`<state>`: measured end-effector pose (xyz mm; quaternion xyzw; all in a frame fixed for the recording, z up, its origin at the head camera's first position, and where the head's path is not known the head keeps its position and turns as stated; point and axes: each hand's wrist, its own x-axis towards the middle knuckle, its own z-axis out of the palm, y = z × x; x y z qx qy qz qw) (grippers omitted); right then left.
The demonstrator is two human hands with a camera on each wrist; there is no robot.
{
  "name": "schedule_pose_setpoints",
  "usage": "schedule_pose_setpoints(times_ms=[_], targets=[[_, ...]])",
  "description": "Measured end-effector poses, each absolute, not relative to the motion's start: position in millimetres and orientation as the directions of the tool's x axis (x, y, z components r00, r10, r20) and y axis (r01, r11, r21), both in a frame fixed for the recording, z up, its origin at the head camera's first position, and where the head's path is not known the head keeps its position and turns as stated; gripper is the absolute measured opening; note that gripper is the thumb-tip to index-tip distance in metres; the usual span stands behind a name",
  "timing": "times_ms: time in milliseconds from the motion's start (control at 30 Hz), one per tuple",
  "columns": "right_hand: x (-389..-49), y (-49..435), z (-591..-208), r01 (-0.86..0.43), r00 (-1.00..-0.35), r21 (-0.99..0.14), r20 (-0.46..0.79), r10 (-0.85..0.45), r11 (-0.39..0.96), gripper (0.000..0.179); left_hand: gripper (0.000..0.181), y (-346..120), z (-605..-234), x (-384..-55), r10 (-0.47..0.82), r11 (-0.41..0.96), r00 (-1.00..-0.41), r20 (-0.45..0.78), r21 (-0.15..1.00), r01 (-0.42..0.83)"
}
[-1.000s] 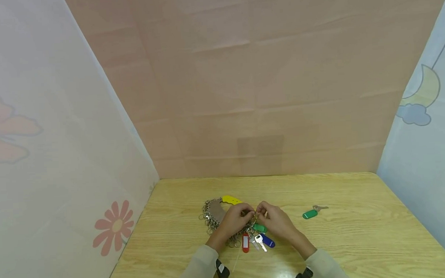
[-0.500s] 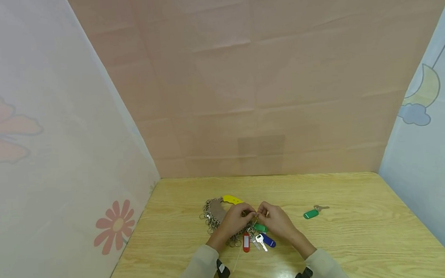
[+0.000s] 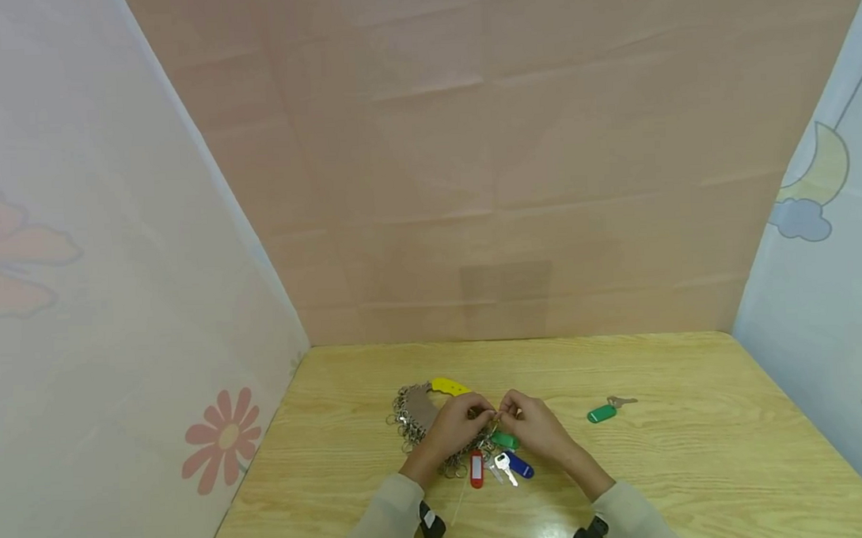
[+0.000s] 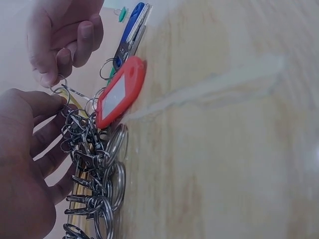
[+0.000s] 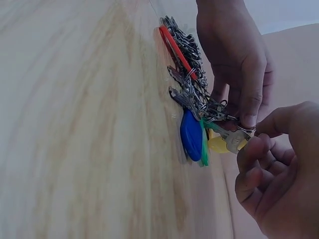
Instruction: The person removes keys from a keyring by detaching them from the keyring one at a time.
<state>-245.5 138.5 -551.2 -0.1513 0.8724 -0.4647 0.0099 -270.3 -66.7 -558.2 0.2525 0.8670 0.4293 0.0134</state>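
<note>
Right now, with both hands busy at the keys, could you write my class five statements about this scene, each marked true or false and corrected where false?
1. In the head view, the red key tag lies left of the blue key tag. True.
2. All the key tags lie in one cluster. False: a green key tag lies apart, to the right, beside a key.
3. The left hand and right hand pinch at a small metal ring. True.
4. The right hand grips the red key tag. False: that tag lies on the table.
5. The separate green key tag is nearer the right hand than the left. True.
</note>
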Motion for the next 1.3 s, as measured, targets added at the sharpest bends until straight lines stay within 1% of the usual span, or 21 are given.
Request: schedule_pose_setpoints(times_ms=[533, 867, 1300], targets=[[-248.1, 139.5, -554.2, -0.272, -0.947, -0.807, 0.128, -0.294, 0.524, 0.016, 0.013, -67.4, -564.3, -274.2, 0.467, 0.481, -0.854, 0.229, 0.745, 0.462], [-249.5, 139.0, -552.8, -0.248, -0.954, -0.814, 0.112, -0.278, 0.525, 0.010, 0.013, -66.5, -564.6, -274.8, 0.461, 0.488, -0.858, 0.226, 0.743, 0.458], [-248.0, 139.2, -548.6, -0.271, -0.948, -0.813, 0.134, -0.287, 0.515, 0.006, 0.012, -63.6, -563.3, -275.7, 0.449, 0.507, -0.870, 0.205, 0.743, 0.437]])
